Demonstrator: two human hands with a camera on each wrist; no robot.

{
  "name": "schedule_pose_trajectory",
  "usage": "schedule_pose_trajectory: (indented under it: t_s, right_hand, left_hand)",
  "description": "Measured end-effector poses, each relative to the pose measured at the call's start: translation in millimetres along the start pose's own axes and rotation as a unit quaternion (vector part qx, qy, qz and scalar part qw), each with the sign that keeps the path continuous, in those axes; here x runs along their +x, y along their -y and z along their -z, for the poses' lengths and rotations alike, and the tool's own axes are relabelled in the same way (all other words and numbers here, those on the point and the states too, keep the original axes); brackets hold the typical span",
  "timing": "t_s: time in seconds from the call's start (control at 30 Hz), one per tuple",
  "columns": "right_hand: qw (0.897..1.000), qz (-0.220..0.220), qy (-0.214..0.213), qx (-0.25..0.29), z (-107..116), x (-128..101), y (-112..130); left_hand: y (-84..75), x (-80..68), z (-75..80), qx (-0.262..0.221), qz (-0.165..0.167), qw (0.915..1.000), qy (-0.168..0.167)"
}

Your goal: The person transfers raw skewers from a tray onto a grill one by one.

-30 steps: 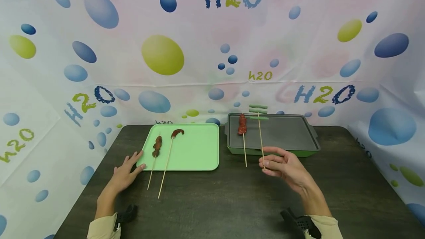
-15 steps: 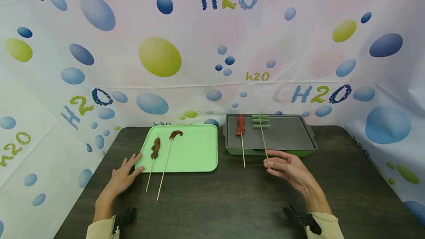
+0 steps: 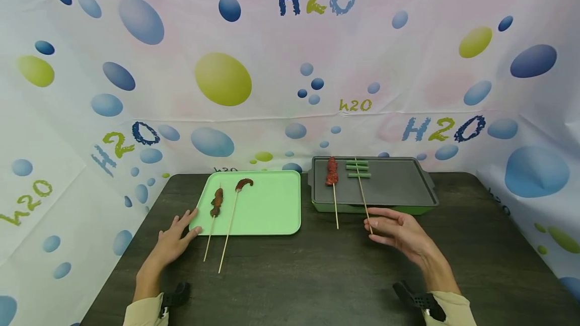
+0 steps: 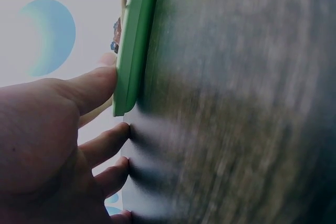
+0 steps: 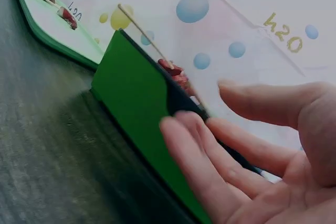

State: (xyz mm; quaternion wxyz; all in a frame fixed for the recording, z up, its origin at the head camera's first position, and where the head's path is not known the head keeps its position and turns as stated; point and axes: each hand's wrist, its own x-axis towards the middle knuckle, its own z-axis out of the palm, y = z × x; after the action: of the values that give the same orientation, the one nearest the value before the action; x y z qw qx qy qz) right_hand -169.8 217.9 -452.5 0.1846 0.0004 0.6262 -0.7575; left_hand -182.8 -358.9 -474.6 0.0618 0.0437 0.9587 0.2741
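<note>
Dark wood-grain covers the bench [image 3: 290, 275], which carries a light green tray [image 3: 272, 210] on the left and a grey griddle pan [image 3: 394, 185] with a green base on the right. On the pan lie two skewers side by side: a red meat skewer [image 3: 332, 172] and a green bean skewer [image 3: 358, 168], both with their sticks reaching over the near edge.

The right hand [image 3: 401, 233] hovers just in front of the pan, fingers straight and relaxed, spread apart and gripping nothing; its fingertips are at the near end of the green bean skewer's stick, though whether they touch it cannot be told.

The left hand [image 3: 174, 235] lies flat on the bench with fingers spread, and its fingertips touch the near left corner of the tray. On that tray rest a brown meat skewer [image 3: 216, 202] and a curled sausage skewer [image 3: 243, 183], their sticks jutting out over the near rim.
</note>
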Motion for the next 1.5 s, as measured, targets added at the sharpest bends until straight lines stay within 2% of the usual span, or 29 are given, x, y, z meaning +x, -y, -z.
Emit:
schedule_pose_trajectory:
  t_s: [0.1, 0.23, 0.3, 0.43, 0.53, 0.6, 0.7, 0.93, 1.1, 1.3, 1.4, 1.5]
  right_hand:
    - [0.998, 0.028, -0.033, -0.034, 0, -7, 6]
    - [0.989, 0.091, -0.074, -0.092, -10, -17, 21]
    - [0.985, 0.116, -0.065, -0.107, -21, -21, 28]
    - [0.985, 0.118, 0.032, -0.124, -58, -19, 33]
    - [0.98, 0.096, 0.114, -0.133, -90, -13, 25]
    - [0.977, 0.085, 0.143, -0.136, -108, -8, 16]
    - [0.978, 0.066, 0.156, -0.123, -130, -2, -2]
    - [0.987, -0.001, 0.154, -0.05, -174, 12, -39]
    - [0.984, -0.042, 0.17, 0.019, -202, 21, -56]
    - [0.973, -0.076, 0.203, 0.082, -229, 36, -69]
    - [0.963, -0.099, 0.215, 0.129, -239, 47, -73]
    - [0.949, -0.125, 0.229, 0.178, -251, 58, -78]
  left_hand:
    - [-1.7, 0.4, -1.0, -0.002, 0.0, 1.0, -0.001]
    - [-2.9, 0.7, -1.0, -0.002, -0.005, 1.0, -0.003]
    - [-3.2, 0.7, -1.0, -0.001, -0.006, 1.0, -0.002]
    - [-3.0, 0.1, -1.6, -0.001, -0.003, 1.0, -0.001]
    - [-2.4, -1.0, -2.3, -0.003, -0.003, 1.0, -0.001]
    - [-1.6, -2.0, -2.8, -0.003, -0.002, 1.0, 0.0]
    - [-1.0, -1.3, -3.1, 0.001, -0.005, 1.0, -0.001]
    - [-2.6, 2.0, -2.1, 0.003, 0.001, 1.0, 0.006]
    - [-1.9, -3.3, -2.4, -0.002, 0.005, 0.9999, 0.009]
    - [-3.4, -3.9, -1.2, -0.005, -0.001, 1.0, 0.003]
    - [-4.7, -2.7, -0.7, -0.002, -0.005, 1.0, 0.002]
    - [-4.2, -2.5, 0.3, 0.005, 0.001, 1.0, 0.002]
